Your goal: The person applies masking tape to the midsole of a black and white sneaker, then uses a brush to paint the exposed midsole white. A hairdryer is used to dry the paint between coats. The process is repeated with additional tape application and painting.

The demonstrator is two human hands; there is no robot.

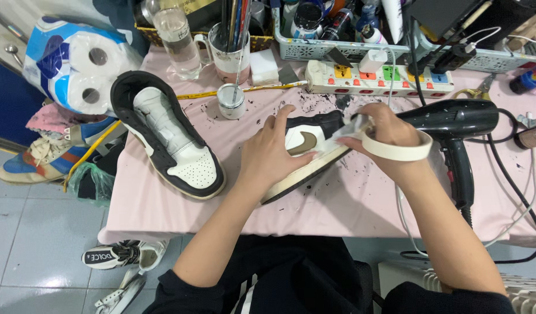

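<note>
So the person was sitting at a table [349,203] draped in pink cloth, working on a black, white and tan sneaker [305,152] lying on its side near the middle of the table, a bit toward the front edge. Left hand [273,152] was spread flat over the toe half, fingers wide, pressing the shoe down to hold it steady. Right hand [379,135] had a roll of cream masking tape [398,150] looped around the wrist like a bracelet, and its fingertips were pinched on a loose strip of tape [344,131] up against the heel end of the shoe.

Progress-wise, I'd say early to mid: only that one strip at the heel looked to be going on, and most of the shoe's side panel and sole edge showed bare. Can't tell what's under the left palm though.

The matching sneaker [170,136] sat upright toward the left edge, untaped as far as I could see. A black hair dryer [454,125] lay just right of the hands, a power strip [378,78] along the back edge, and a small open tin [230,100] plus a mug of brushes [230,49] behind it. Dark flecks were all over the cloth.
</note>
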